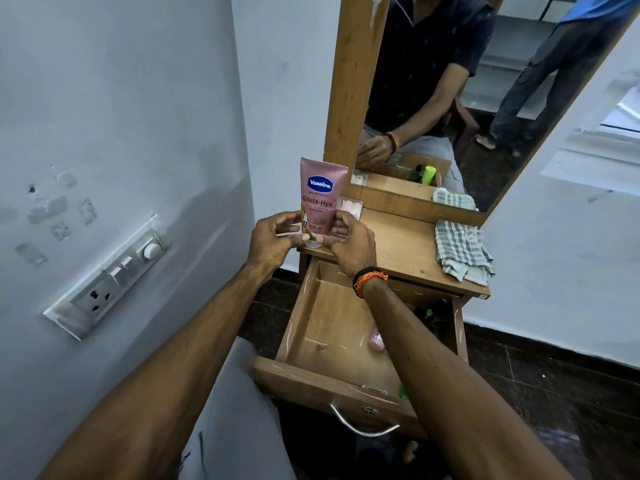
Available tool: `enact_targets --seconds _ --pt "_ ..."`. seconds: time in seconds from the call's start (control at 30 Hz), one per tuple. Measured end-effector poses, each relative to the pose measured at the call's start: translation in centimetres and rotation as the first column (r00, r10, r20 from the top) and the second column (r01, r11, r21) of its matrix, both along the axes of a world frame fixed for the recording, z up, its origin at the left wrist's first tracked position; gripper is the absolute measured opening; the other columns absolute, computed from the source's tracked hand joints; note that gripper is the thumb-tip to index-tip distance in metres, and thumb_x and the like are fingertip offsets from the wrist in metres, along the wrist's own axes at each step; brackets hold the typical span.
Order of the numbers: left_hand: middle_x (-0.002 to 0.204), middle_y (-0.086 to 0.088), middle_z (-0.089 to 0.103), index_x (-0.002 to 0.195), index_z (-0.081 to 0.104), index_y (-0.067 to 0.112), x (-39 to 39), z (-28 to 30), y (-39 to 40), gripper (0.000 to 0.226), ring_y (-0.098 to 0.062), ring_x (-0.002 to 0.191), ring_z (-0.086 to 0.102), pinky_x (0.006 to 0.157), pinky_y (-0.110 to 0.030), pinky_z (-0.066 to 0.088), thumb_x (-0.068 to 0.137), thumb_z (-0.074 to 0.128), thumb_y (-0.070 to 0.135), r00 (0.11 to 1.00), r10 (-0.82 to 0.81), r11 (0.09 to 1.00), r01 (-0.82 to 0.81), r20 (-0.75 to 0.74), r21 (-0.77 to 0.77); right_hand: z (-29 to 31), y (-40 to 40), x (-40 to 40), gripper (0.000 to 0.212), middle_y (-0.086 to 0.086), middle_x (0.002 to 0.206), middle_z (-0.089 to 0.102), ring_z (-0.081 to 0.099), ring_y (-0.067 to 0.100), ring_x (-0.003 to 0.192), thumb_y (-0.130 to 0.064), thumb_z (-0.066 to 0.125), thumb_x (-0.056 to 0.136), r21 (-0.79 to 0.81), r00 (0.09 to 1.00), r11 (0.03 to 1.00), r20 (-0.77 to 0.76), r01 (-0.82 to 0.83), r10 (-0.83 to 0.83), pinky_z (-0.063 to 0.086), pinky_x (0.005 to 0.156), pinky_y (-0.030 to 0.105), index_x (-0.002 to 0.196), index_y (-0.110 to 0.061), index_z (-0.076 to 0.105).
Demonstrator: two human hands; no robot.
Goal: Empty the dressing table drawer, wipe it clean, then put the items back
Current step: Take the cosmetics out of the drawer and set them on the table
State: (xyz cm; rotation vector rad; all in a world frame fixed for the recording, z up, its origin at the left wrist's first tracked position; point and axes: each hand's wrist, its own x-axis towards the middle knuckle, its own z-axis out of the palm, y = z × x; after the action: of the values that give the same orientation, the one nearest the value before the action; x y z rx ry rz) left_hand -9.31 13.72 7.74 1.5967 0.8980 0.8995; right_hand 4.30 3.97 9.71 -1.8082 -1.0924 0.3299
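Observation:
A pink Vaseline lotion tube [321, 192] stands upright, cap down, at the left corner of the wooden dressing table top [401, 247]. My left hand [273, 242] and my right hand [351, 245] both pinch its lower end from either side. Below them the drawer [329, 327] is pulled out; its left part shows bare wood. A small pink item [376, 341] and dark and green bottles [433, 315] lie in its right part, partly hidden by my right forearm. A checked cloth [462, 251] lies on the table top at the right.
A clear small container [349, 207] stands just behind the tube. The mirror [450, 98] rises at the back of the table. A wall switchboard [110, 278] is on the left. The drawer's metal handle [360, 427] sticks out toward me over the dark floor.

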Motion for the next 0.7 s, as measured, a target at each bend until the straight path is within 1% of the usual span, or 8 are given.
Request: enact_targets --seconds 0.1,0.17,0.2,0.33,0.47,0.57,0.63,0.7 --pt "0.101 0.000 0.070 0.110 0.068 0.012 -0.4 0.0 -1.2 0.043 -0.015 0.088 0.065 0.076 -0.030 0.058 0.073 0.088 0.021 0.991 0.125 0.991 -0.123 -0.044 0.044 -0.1 -1.1 0.7 0.053 -0.002 0.107 0.068 0.065 0.010 0.095 -0.007 0.081 0.078 0.012 0.997 0.998 -0.048 0.059 -0.059 0.058 0.084 0.024 0.127 -0.014 0.061" --pt "0.085 -0.001 0.065 0.093 0.065 0.010 -0.7 -0.4 -2.3 0.030 -0.012 0.075 0.058 0.066 -0.026 0.052 0.076 0.086 0.024 0.975 0.220 0.970 -0.214 -0.043 0.115 -0.3 -2.4 1.5 0.041 -0.005 0.096 0.069 0.067 0.009 0.089 -0.012 0.083 0.076 0.044 0.990 0.990 -0.058 0.134 -0.131 0.058 0.081 0.023 0.114 -0.015 0.066" --pt "0.079 -0.001 0.064 0.087 0.064 0.010 -0.8 -0.7 -2.9 0.025 -0.010 0.071 0.056 0.064 -0.024 0.049 0.079 0.084 0.023 0.975 0.216 0.966 -0.207 -0.042 0.156 -0.4 -3.1 1.8 0.034 -0.006 0.091 0.069 0.068 0.009 0.085 -0.014 0.083 0.076 0.056 0.986 0.985 -0.057 0.161 -0.158 0.058 0.079 0.023 0.106 -0.016 0.068" --pt "0.074 0.002 0.066 0.080 0.066 0.012 -0.3 -1.2 -5.8 0.016 -0.011 0.069 0.060 0.063 -0.020 0.049 0.084 0.079 0.022 0.982 -0.043 0.966 0.088 -0.185 0.244 -1.1 -6.4 3.6 0.016 -0.004 0.078 0.071 0.071 0.012 0.074 -0.008 0.080 0.079 -0.017 0.985 0.987 -0.064 0.157 -0.158 0.061 0.070 0.025 0.089 -0.016 0.071" --pt "0.078 0.004 0.072 0.081 0.070 0.014 2.4 -1.4 -8.0 0.014 -0.010 0.076 0.066 0.069 -0.023 0.051 0.083 0.080 0.024 0.878 -0.272 0.903 0.375 -0.394 0.211 -2.0 -9.6 5.3 0.011 0.000 0.074 0.073 0.073 0.013 0.071 -0.007 0.081 0.078 -0.213 0.987 0.968 -0.060 0.136 -0.152 0.062 0.070 0.029 0.083 -0.012 0.072" --pt "0.081 0.007 0.072 0.084 0.072 0.015 4.5 -2.4 -9.2 0.011 -0.006 0.079 0.067 0.075 -0.028 0.053 0.082 0.080 0.021 0.780 -0.348 0.871 0.474 -0.520 0.127 -2.3 -11.4 6.3 0.010 -0.003 0.075 0.072 0.069 0.008 0.072 -0.006 0.078 0.079 -0.314 0.984 0.935 -0.011 0.165 -0.178 0.061 0.075 0.029 0.078 -0.015 0.073" --pt "0.083 0.005 0.071 0.087 0.071 0.014 5.9 -3.0 -10.2 0.012 -0.009 0.081 0.066 0.078 -0.033 0.056 0.082 0.080 0.020 0.738 -0.373 0.863 0.498 -0.563 0.081 -2.5 -12.2 6.8 0.009 -0.005 0.075 0.070 0.064 0.004 0.073 -0.008 0.076 0.080 -0.370 0.978 0.906 0.041 0.204 -0.203 0.057 0.077 0.028 0.074 -0.015 0.074" --pt "0.085 0.004 0.070 0.087 0.069 0.016 7.1 -3.6 -11.1 0.015 -0.013 0.083 0.066 0.079 -0.035 0.057 0.081 0.080 0.022 0.702 -0.368 0.861 0.505 -0.610 0.062 -2.7 -12.7 7.2 0.012 -0.004 0.075 0.070 0.064 0.008 0.076 -0.009 0.073 0.080 -0.425 0.967 0.870 0.062 0.249 -0.247 0.056 0.076 0.030 0.070 -0.016 0.074"
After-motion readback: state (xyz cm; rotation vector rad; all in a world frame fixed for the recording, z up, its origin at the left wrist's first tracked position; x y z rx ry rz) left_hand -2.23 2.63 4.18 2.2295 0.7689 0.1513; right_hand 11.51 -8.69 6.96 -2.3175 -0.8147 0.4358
